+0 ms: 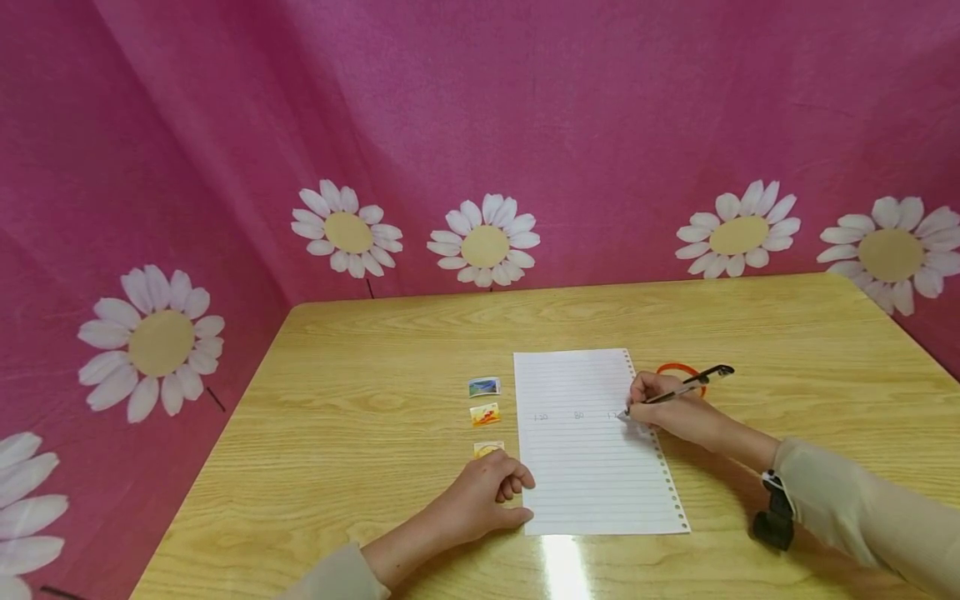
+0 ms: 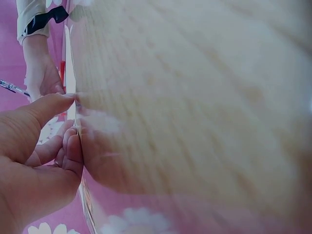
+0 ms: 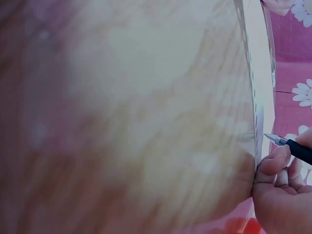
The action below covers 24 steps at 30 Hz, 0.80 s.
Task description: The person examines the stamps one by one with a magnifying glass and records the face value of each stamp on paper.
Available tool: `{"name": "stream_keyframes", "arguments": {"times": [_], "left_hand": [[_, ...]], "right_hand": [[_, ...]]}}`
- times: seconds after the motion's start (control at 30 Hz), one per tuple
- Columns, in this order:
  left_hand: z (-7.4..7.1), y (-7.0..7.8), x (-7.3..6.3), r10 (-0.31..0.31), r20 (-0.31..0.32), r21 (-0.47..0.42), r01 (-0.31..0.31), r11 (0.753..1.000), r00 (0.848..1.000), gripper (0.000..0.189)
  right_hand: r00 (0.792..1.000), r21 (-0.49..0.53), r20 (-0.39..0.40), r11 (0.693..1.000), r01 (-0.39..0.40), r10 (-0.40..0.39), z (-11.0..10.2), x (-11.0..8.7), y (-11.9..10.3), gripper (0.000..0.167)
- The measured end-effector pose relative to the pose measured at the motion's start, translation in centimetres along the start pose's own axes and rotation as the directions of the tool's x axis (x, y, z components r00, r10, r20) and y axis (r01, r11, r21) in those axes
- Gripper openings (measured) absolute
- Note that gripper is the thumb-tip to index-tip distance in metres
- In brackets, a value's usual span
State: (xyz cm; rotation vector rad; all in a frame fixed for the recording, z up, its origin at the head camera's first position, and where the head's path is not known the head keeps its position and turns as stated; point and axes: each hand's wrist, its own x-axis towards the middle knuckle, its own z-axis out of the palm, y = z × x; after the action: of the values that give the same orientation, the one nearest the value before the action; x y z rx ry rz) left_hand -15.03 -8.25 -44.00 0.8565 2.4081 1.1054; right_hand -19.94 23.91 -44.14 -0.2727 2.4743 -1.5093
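Note:
A sheet of lined paper (image 1: 585, 492) with punched holes down its right side lies on the table. Handwritten numbers (image 1: 577, 415) run across it, reading roughly "120", "80" and the start of a third. My right hand (image 1: 671, 412) pinches a black pen (image 1: 688, 387), its tip at that third number; the pen tip (image 3: 273, 138) also shows close to the paper in the right wrist view. My left hand (image 1: 483, 492) rests at the sheet's lower left edge, thumb (image 2: 56, 103) extended and fingers loosely bent.
Three small stamp-like pictures stand in a column left of the paper: a blue-green one (image 1: 484, 387), a yellow-red one (image 1: 485, 414), and a yellow one (image 1: 487, 447) partly behind my left hand. An orange-red ring (image 1: 677, 367) lies beyond my right hand on the wooden table (image 1: 360, 400).

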Motion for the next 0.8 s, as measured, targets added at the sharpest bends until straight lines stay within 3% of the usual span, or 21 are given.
{"name": "stream_keyframes", "arguments": {"times": [0.3, 0.5, 0.8], "left_hand": [[-0.1, -0.1, 0.0, 0.004, 0.004, -0.023, -0.004, 1.000, 1.000, 0.022], [0.1, -0.2, -0.1, 0.002, 0.004, -0.018, -0.002, 1.000, 1.000, 0.023], [0.1, -0.2, 0.0, 0.004, -0.001, -0.018, -0.004, 1.000, 1.000, 0.023]], "right_hand": [[1.000, 0.150, -0.021, 0.989, -0.003, 0.006, -0.6, -0.1, 0.6, 0.011], [0.998, 0.064, -0.040, 0.997, 0.052, -0.050, -0.8, -0.6, 0.9, 0.020], [0.998, 0.039, -0.052, 0.999, 0.020, -0.018, -0.9, -0.6, 0.9, 0.021]]}}
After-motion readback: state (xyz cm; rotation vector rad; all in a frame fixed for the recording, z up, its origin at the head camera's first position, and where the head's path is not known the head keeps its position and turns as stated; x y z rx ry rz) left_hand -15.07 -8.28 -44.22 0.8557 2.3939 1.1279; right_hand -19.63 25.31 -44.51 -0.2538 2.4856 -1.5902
